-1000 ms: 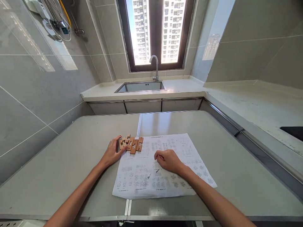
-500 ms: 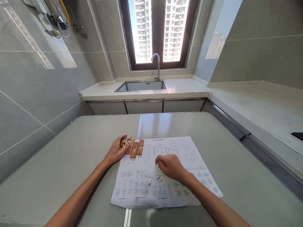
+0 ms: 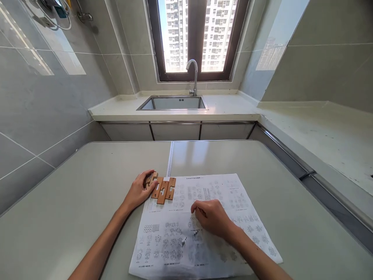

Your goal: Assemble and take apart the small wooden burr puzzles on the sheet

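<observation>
My left hand (image 3: 142, 188) is curled around several notched wooden puzzle pieces (image 3: 152, 179) at the far left corner of a printed sheet (image 3: 175, 212). Its thumb rests against the pieces, and its palm and fingers partly hide them. Just right of the thumb, three flat brown notched pieces (image 3: 162, 191) lie side by side on the paper, small marks on their faces. My right hand (image 3: 212, 217) rests on the middle of the sheet, fingers curled in, with nothing seen in them. Rows of small diagrams cover the paper.
The sheet lies on a pale table (image 3: 96, 186) with a seam down its middle. Beyond the table, a counter (image 3: 116, 111) holds a sink (image 3: 177, 103) with a tall faucet (image 3: 194, 76) below a window. A further counter (image 3: 326, 128) runs along the right.
The view has tilted, so the sheet and hands sit slightly lower in it. At my left fingers the small pieces have shifted, one now lying flatter. My right hand stays on the paper.
</observation>
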Motion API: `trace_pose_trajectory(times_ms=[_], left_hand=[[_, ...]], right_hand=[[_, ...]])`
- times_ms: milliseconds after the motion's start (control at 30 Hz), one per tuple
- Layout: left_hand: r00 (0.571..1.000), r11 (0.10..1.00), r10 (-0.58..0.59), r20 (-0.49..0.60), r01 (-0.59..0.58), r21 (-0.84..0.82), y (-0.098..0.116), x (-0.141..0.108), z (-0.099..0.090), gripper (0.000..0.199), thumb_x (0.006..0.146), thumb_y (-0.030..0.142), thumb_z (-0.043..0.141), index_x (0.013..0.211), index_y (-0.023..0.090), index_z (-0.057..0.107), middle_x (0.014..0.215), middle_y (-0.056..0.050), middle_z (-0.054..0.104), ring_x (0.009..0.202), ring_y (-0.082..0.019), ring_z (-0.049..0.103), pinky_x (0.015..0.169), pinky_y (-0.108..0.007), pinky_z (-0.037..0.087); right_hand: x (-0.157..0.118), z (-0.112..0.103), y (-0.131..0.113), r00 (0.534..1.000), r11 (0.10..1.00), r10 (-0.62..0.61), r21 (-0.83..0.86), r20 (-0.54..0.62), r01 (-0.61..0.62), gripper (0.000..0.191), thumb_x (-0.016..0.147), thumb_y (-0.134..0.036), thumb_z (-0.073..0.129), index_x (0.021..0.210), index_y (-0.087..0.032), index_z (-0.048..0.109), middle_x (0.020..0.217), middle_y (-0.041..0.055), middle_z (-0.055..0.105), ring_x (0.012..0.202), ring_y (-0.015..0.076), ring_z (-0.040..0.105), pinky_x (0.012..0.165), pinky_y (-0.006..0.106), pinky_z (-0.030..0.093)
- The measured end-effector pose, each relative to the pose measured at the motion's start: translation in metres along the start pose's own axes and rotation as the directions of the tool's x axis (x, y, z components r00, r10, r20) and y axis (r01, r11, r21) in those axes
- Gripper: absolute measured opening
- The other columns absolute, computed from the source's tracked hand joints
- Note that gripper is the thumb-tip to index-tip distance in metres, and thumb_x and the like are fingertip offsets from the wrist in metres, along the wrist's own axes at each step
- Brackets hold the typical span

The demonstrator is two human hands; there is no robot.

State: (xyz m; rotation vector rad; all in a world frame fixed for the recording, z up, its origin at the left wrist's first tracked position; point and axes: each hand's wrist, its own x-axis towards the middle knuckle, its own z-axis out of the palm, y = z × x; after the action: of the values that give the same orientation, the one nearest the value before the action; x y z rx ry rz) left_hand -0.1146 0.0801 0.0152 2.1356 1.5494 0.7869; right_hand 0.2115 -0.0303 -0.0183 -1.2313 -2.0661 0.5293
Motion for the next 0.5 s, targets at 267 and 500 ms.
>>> trace_pose_trajectory(times_ms=[267, 500], left_hand=[[0.997, 0.999, -0.048, -0.061, 0.048, -0.005, -0.0016, -0.0006, 0.0005, 0.055, 0.097, 0.061, 0.060, 0.138, 0.024, 0.061, 0.133, -0.012, 0.071, 0.121, -0.032, 0.067, 0.104, -0.047, 0.055], [0.996, 0.998, -0.025, -0.087, 0.029, 0.048, -0.0021, -0.0021, -0.0017, 0.053, 0.096, 0.060, 0.063, 0.136, 0.025, 0.062, 0.125, -0.009, 0.073, 0.112, -0.030, 0.070, 0.092, -0.041, 0.059]], right_hand=[[0.0015, 0.0002, 0.0007, 0.999, 0.997, -0.003, 0.076, -0.033, 0.005, 0.031, 0.091, -0.008, 0.047, 0.084, -0.022, 0.074, 0.055, -0.0042, 0.062, 0.046, 0.0098, 0.050, 0.055, 0.023, 0.029], [0.0028, 0.0014, -0.0001, 0.999, 0.995, -0.024, 0.098, -0.040, 0.028, 0.031, 0.089, -0.004, 0.047, 0.085, -0.023, 0.071, 0.060, -0.0040, 0.068, 0.048, 0.0096, 0.056, 0.056, 0.022, 0.032]])
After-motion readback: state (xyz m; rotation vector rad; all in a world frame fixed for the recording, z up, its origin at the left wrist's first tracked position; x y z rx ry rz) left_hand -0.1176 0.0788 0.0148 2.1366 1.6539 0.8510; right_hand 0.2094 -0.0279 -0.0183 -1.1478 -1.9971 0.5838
